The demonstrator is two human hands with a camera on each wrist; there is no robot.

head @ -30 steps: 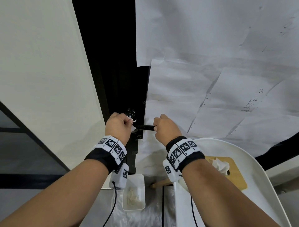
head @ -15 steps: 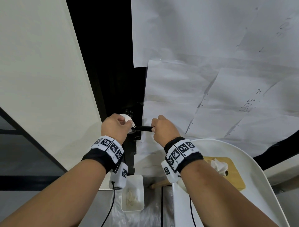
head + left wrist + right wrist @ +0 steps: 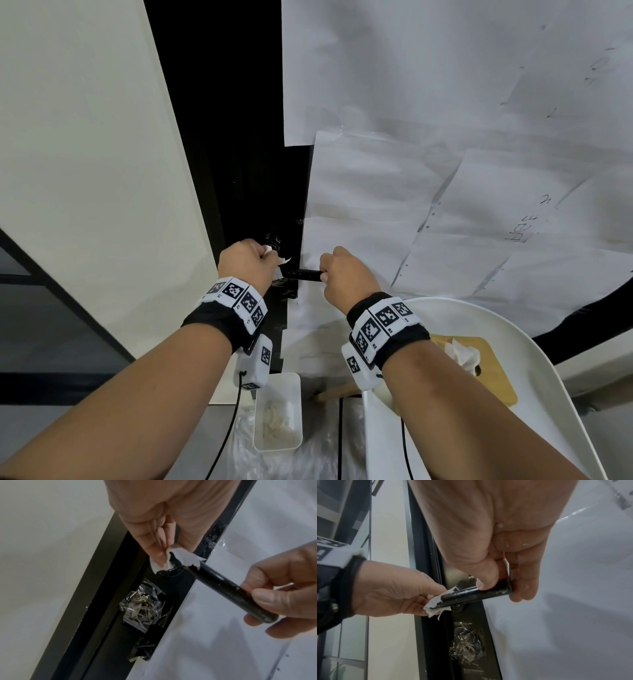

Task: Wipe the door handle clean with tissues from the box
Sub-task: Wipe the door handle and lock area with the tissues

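A black lever door handle [image 3: 303, 274] [image 3: 221, 586] [image 3: 474, 595] sticks out from the dark door edge, with pale specks along it. My left hand [image 3: 248, 265] [image 3: 171, 545] [image 3: 399, 595] pinches a small white tissue [image 3: 275, 253] [image 3: 181, 559] [image 3: 435, 605] against the handle's inner end, by its base. My right hand [image 3: 346, 275] [image 3: 281, 599] [image 3: 501, 582] grips the handle's free end between thumb and fingers. The wooden-topped tissue box [image 3: 489, 377] sits low on the right with a tissue [image 3: 462, 354] poking out.
White paper sheets [image 3: 445, 171] cover the door. Clear tape [image 3: 144, 605] is stuck over the latch plate below the handle. A white rounded table [image 3: 548, 394] carries the box. On the floor stands a small white tray [image 3: 279, 411] with used scraps. A cream wall [image 3: 85, 154] lies left.
The left hand with the tissue has shifted slightly up around the handle's base. The right hand keeps its hold on the handle's end. The head view has drifted a little.
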